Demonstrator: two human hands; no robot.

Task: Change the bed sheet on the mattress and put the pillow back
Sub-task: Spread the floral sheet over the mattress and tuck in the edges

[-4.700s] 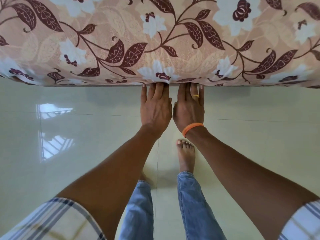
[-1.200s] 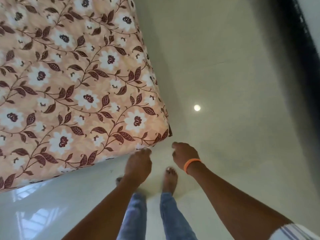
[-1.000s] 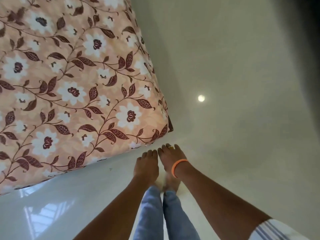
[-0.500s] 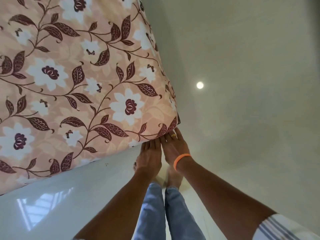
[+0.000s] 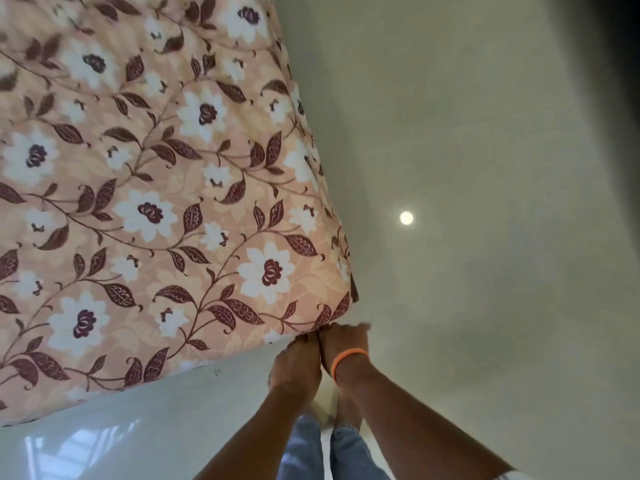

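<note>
Both hands reach under the corner of the floral bed sheet, and the fingertips of the left hand and the right hand are hidden beneath its edge, so their grip cannot be told. The sheet runs off the top and left edges, its upper pattern smeared by blur. The mattress under it is wholly covered. A dark blurred shape at the upper right cannot be made out.

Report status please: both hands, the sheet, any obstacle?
Left hand and right hand side by side at the mattress corner, fingers at its lower edge, grip unclear. Floral sheet covers the top. Nothing in the way.
</note>
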